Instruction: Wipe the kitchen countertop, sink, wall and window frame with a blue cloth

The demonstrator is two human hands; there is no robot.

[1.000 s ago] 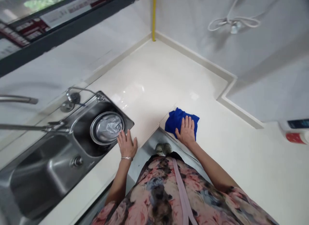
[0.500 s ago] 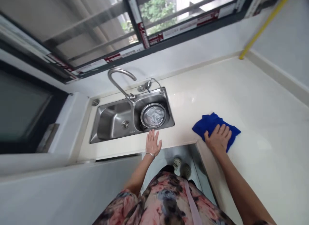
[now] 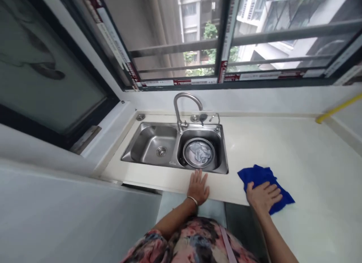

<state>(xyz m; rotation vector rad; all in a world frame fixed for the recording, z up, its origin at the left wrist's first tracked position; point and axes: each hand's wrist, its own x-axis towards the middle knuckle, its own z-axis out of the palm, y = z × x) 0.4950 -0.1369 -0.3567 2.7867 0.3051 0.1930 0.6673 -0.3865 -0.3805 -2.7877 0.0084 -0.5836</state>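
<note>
My right hand (image 3: 264,197) lies flat, fingers spread, on a blue cloth (image 3: 258,175) that is laid out on the cream countertop (image 3: 266,142). Part of the cloth is covered by the palm. Near the front edge of the counter, my left hand (image 3: 198,187) is stretched out with nothing in it, its fingertips just short of the sink rim. A steel double-bowl sink (image 3: 152,142) is set into the counter ahead of it. In the right bowl sits a round metal strainer basin (image 3: 198,164) with a crumpled grey cloth (image 3: 201,152) inside.
A curved faucet (image 3: 177,108) rises behind the sink, with small fittings (image 3: 198,118) beside it. A window (image 3: 215,40) spans the wall at the back. On the far right a yellow pipe (image 3: 339,108) meets the counter. A white panel (image 3: 85,214) fills the lower left.
The view has turned and shifted, so the sink and window appear level and lower. My right hand stays on the blue cloth; my left hand remains near the counter's front edge.
</note>
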